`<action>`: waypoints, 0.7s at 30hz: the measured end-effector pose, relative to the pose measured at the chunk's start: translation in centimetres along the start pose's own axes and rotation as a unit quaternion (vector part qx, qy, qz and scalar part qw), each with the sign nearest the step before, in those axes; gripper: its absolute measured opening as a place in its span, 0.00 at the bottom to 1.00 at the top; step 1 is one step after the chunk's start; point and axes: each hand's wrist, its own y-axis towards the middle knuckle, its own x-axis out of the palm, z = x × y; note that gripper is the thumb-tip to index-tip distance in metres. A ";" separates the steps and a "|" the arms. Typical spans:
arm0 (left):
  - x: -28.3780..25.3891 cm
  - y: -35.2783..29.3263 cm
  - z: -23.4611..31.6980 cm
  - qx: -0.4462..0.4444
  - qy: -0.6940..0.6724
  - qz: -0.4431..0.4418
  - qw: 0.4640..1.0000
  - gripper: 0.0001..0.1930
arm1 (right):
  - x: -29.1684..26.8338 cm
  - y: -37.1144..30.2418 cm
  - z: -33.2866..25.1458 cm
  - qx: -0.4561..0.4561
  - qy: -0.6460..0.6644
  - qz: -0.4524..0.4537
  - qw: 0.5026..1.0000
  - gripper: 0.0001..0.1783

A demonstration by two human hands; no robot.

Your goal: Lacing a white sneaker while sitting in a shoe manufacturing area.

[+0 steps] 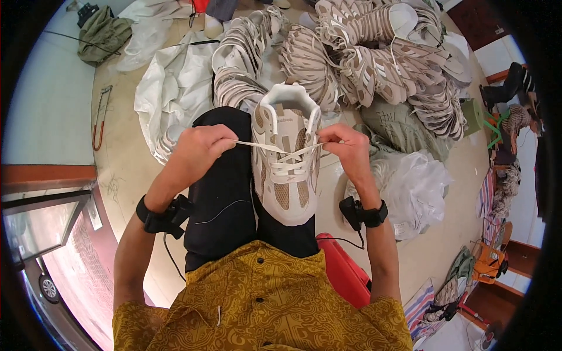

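Underside of shoe (287,175) hidden; shirt (252,292) cut off by lower edge.

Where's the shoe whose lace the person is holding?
In the head view, the beige shoe is near the middle, between the left hand and the right hand, over the black-trousered right leg, toe toward the person.

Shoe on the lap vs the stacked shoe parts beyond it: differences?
Arrangement: the shoe is a single piece, toe toward the person; the stacked shoe parts nest in curving rows.
Handling: the shoe's laces are pinched by the left hand and right hand; neither hand touches the stacked shoe parts.
Shared: beige and whitish tones.
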 end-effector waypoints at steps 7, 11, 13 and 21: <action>-1.7 -0.6 -1.0 -0.020 0.045 -0.054 0.997 0.08 | -0.2 0.1 0.4 0.072 0.009 -0.036 0.997 0.12; -3.3 -1.2 -0.5 -0.091 -0.042 -0.044 0.994 0.09 | -1.7 -0.5 -0.5 0.081 -0.079 -0.047 0.992 0.10; -5.3 -1.6 0.6 -0.148 -0.092 -0.099 0.980 0.11 | -2.6 -0.8 -0.9 0.075 -0.102 -0.062 0.990 0.10; -10.4 -7.3 -3.9 -0.006 -0.575 -0.028 0.818 0.22 | -5.6 -1.8 1.2 -0.056 -0.244 -0.063 0.966 0.07</action>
